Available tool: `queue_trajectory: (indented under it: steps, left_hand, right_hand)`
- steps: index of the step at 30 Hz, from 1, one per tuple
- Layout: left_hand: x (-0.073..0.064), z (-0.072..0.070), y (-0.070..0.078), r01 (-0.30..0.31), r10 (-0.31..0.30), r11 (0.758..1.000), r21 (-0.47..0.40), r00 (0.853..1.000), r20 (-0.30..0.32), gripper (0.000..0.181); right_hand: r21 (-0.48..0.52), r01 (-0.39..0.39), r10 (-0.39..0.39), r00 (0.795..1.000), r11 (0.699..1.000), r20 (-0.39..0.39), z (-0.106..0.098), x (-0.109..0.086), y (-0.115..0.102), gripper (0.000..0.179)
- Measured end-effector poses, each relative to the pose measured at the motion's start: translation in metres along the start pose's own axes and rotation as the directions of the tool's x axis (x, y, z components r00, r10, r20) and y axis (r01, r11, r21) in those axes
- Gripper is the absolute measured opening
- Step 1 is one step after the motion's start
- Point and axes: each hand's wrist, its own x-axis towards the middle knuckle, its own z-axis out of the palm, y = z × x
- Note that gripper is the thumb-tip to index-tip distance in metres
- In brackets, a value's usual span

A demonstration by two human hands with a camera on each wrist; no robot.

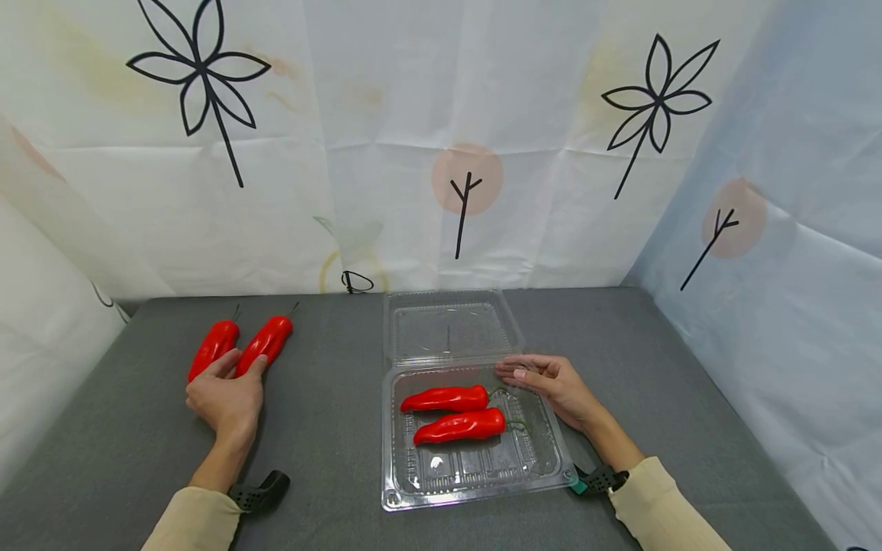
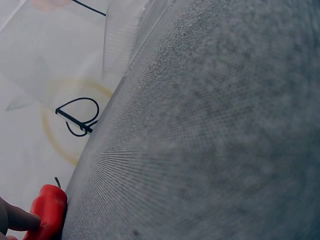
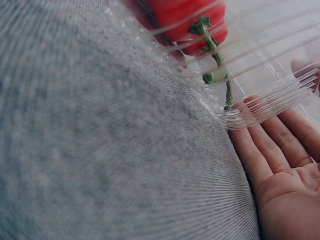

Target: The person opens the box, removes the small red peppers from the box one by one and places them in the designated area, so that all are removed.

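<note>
- Head view: the left hand has its grip closed around the inner red pepper, thumb on its right side; the outer red pepper, shown only from here, lies just beside it on the left of the grey tabletop.
- This view alone takes in the whole clear container, its lid laid open toward the printed backdrop, with two boxed peppers side by side in the tray, stems pointing right.
- Left wrist view: a finger rests against the inner red pepper, whose short dark stem points up (most of the hand falls outside this picture); the container shows only as some transparent plastic near the top.
- Right wrist view: the right hand grasps the container's edge in its grip, fingers straight along the outside of the ridged wall, thumb seen through the plastic. Up close, the green stem of one boxed pepper shows its leafy cap.
</note>
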Motion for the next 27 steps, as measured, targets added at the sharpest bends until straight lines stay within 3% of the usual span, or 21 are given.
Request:
queue_trajectory:
  steps: [11, 27]
  left_hand:
    - [0.0006, 0.0016, -0.0022, -0.005, 0.006, 1.0, 0.01, 0.999, -0.037, 0.048]
    - [0.0009, 0.002, -0.0038, -0.019, 0.019, 1.0, 0.018, 0.999, -0.038, 0.049]
  right_hand:
    - [-0.004, 0.013, -0.013, 1.0, 1.0, 0.004, 0.0014, -0.0001, -0.0013, 0.04]
    - [0.002, 0.019, -0.019, 1.0, 1.0, 0.002, 0.0016, 0.0001, -0.0021, 0.04]
